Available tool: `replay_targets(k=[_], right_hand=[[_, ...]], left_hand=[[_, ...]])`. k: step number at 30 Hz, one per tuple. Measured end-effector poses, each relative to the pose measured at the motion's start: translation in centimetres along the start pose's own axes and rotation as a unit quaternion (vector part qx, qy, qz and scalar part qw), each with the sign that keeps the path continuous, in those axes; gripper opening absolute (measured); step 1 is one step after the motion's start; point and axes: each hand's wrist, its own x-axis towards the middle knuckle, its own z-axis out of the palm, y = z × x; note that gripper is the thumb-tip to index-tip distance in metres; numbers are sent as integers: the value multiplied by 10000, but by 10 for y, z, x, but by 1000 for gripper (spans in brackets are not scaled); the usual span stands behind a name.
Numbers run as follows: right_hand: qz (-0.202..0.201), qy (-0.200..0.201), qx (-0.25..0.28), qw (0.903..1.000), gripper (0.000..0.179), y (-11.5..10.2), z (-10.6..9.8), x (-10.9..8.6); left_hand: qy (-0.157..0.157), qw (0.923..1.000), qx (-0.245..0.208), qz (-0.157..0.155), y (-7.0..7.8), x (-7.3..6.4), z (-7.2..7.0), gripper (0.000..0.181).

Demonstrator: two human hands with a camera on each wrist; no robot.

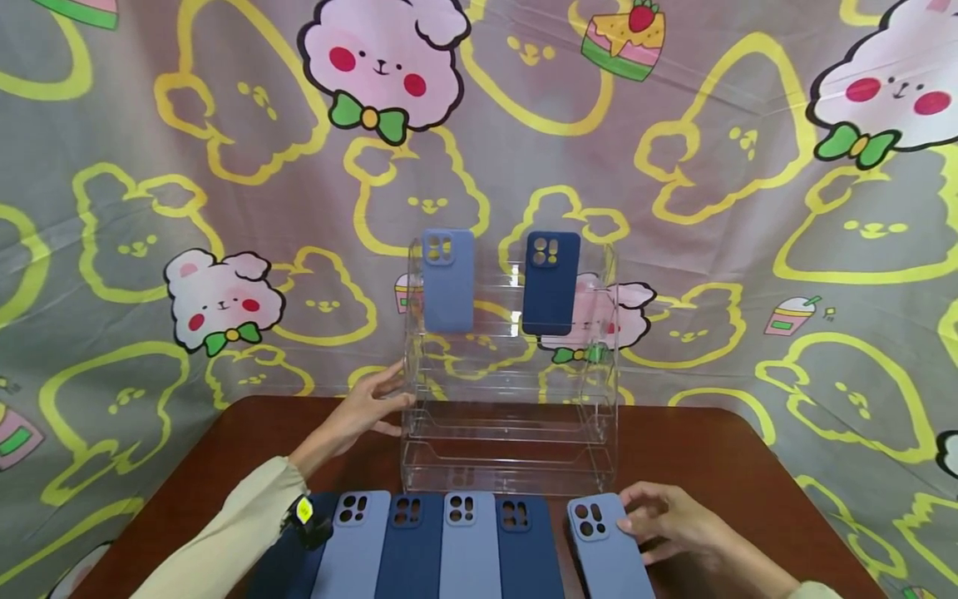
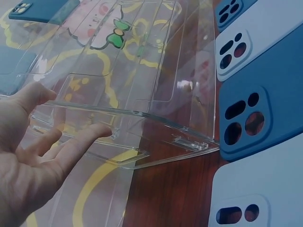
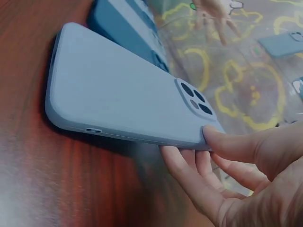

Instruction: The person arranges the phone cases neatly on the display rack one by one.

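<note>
My right hand (image 1: 669,522) pinches a light blue phone case (image 1: 612,553) by its upper right edge. In the right wrist view the thumb lies on the back of this phone case (image 3: 113,90) near the camera cutouts, with fingers underneath. My left hand (image 1: 374,403) is at the left side of a clear tiered display stand (image 1: 509,478), its fingers extended and spread. The left wrist view shows those fingers (image 2: 80,149) right at the stand's side panel. High on the stand lean a light blue case (image 1: 449,291) and a dark blue case (image 1: 550,287).
Several cases in alternating dark blue (image 1: 415,549) and light blue (image 1: 467,557) lie in a row before the stand. All rest on a reddish-brown table (image 1: 696,441). A patterned cloth (image 1: 524,166) hangs behind. A dark device (image 1: 310,528) is strapped to the left wrist.
</note>
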Motion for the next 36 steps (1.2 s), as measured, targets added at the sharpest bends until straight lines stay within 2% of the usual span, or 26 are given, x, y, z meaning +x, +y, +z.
replay_targets(k=[6, 10, 15, 25, 36], right_hand=[[-350, 131, 31, 9993, 42, -12, -4, -2], [-565, 262, -132, 9980, 43, -22, -6, -5], [-659, 352, -220, 9970, 43, -28, -7, -6], [-861, 592, -247, 9942, 45, -39, -5, -5], [-1117, 754, -233, 9906, 47, -56, -8, -4]], left_hand=[[79, 9999, -13, -66, -1, -1, 1, 77], [68, 9998, -96, -129, -1, -2, 2, 78], [2, 9999, -123, -73, -3, -3, 4, 78], [-165, 9998, -82, 16, -3, -2, -3, 77], [-82, 9999, -126, -37, -4, -1, -2, 78]])
